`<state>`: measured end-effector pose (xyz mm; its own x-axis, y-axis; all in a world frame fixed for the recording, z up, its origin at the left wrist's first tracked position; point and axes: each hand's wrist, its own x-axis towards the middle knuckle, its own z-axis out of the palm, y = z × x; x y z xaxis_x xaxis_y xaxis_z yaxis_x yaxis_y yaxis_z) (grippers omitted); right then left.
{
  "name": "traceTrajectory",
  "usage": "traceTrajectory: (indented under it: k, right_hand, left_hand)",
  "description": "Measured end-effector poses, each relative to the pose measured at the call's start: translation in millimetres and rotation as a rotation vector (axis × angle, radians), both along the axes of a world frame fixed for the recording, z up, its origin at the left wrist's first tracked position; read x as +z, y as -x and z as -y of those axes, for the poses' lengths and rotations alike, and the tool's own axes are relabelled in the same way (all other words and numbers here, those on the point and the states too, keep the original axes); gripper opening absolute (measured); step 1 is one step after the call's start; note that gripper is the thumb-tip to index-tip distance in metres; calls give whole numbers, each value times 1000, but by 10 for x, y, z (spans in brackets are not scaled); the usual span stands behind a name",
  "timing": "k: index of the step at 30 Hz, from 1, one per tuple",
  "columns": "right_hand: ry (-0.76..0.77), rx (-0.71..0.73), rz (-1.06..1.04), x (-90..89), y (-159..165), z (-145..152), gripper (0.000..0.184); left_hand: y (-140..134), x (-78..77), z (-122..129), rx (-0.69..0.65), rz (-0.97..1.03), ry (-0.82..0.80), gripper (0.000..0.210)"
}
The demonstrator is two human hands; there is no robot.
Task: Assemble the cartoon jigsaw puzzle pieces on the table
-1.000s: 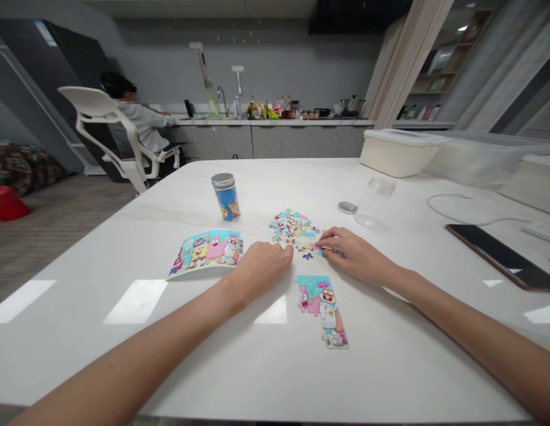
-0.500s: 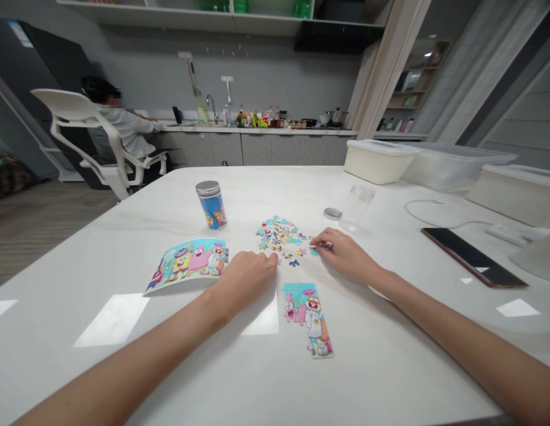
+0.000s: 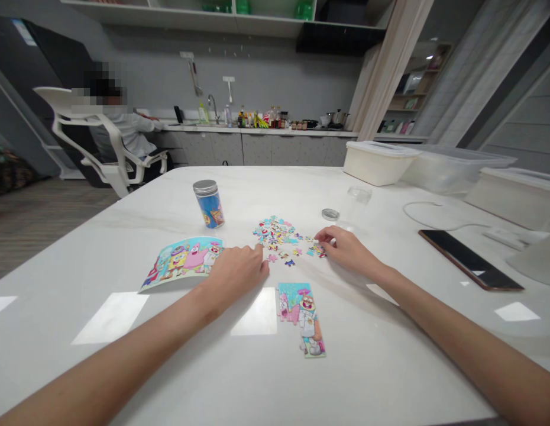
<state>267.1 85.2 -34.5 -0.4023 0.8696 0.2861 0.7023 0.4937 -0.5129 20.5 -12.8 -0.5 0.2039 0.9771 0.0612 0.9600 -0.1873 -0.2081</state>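
Loose jigsaw pieces (image 3: 275, 229) lie in a pile on the white table. My left hand (image 3: 239, 269) is just left of the near pieces, index finger stretched toward them and thumb apart. It covers the right end of a curved cartoon picture sheet (image 3: 181, 260). My right hand (image 3: 343, 247) reaches in at the right of the pile, fingertips at a few scattered pieces (image 3: 316, 251). Its fingers and thumb are apart, with no piece visible between them. A joined puzzle section (image 3: 303, 319), showing a pink starfish and a squirrel figure, lies nearer to me, between my forearms.
A lidded jar (image 3: 209, 205) with a blue cartoon label stands behind the sheet. A metal lid (image 3: 330, 214) and a clear jar (image 3: 358, 204) are beyond my right hand. A phone (image 3: 470, 259), a cable and plastic bins (image 3: 381, 163) occupy the right. A person sits in a white chair (image 3: 110, 142).
My left hand has drawn slightly left and its index finger and thumb have spread. The fingers of my right hand have loosened from a pinch, and the pieces beneath show more.
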Motion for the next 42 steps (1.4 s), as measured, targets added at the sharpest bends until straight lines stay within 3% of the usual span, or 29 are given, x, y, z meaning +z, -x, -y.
traceTrajectory:
  k: [5, 11, 20, 31, 42]
  right_hand:
    - [-58, -86, -114, -18, -113, -142, 28]
    - [-15, -144, -23, 12, -181, -181, 26]
    - [52, 88, 59, 80, -48, -34, 16]
    - [21, 96, 28, 108, -13, 18, 11]
    - [17, 97, 47, 102, 23, 57, 12]
  left_hand:
    - [105, 82, -26, 72, 13, 31, 29]
    - [137, 114, -30, 99, 3, 116, 33]
    - [117, 46, -61, 70, 58, 55, 32]
    - [157, 49, -129, 88, -34, 71, 34]
    - [188, -20, -167, 12, -41, 89, 32]
